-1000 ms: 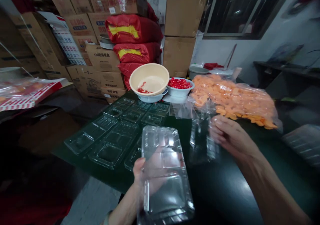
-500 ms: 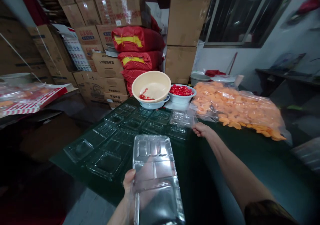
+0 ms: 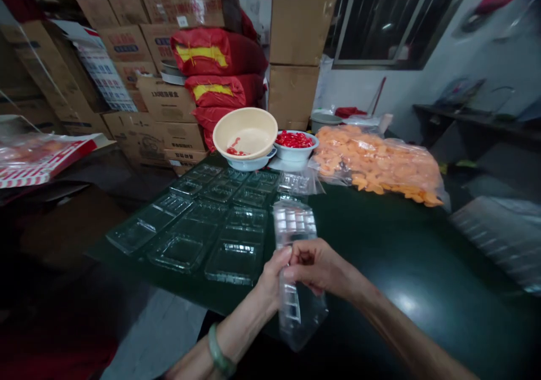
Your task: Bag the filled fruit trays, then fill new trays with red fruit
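Note:
Both hands hold a stack of clear plastic compartment trays (image 3: 296, 222) upright over the dark green table (image 3: 380, 267). My left hand (image 3: 270, 275) grips the stack's left edge with its fingers closed. My right hand (image 3: 316, 267) pinches the same stack from the right. Several clear trays (image 3: 211, 222) lie open in rows on the table just left of and beyond the hands.
A cream bowl (image 3: 245, 132) with a few red bits and a white bowl of red pieces (image 3: 295, 143) stand at the table's far edge. A big clear bag of orange pieces (image 3: 376, 163) lies far right. More tray stacks (image 3: 494, 239) sit right. Cardboard boxes (image 3: 296, 42) and red sacks (image 3: 215, 53) are piled behind.
My right hand has come back from the far trays by the orange bag and now grips the tray stack together with my left hand. The stack has turned edge-on.

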The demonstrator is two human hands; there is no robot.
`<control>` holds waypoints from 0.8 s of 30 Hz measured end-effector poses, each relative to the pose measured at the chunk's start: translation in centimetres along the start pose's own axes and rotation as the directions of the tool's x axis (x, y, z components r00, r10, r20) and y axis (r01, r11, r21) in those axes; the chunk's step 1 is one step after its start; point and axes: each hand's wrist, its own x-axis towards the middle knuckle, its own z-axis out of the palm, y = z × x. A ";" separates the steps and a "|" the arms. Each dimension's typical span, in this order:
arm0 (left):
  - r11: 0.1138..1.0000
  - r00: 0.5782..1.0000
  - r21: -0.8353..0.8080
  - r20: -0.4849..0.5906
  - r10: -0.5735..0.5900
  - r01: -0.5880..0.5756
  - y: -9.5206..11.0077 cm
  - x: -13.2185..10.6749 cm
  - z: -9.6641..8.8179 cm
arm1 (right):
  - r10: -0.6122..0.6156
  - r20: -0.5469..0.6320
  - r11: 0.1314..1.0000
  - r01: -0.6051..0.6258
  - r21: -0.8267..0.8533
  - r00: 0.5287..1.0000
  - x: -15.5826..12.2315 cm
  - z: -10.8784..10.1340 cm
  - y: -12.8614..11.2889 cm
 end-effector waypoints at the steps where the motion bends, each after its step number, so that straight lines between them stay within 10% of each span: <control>1: 0.999 0.999 0.042 0.034 -0.026 0.025 -0.3 -0.1 0.2 | 0.029 0.004 0.999 -0.030 0.027 1.000 -0.3 -0.2 0.2; 24: 0.981 0.999 0.189 0.016 -0.051 0.047 0.8 -1.7 -0.3 | 0.075 -0.026 0.952 -0.064 0.300 0.997 0.1 0.6 0.5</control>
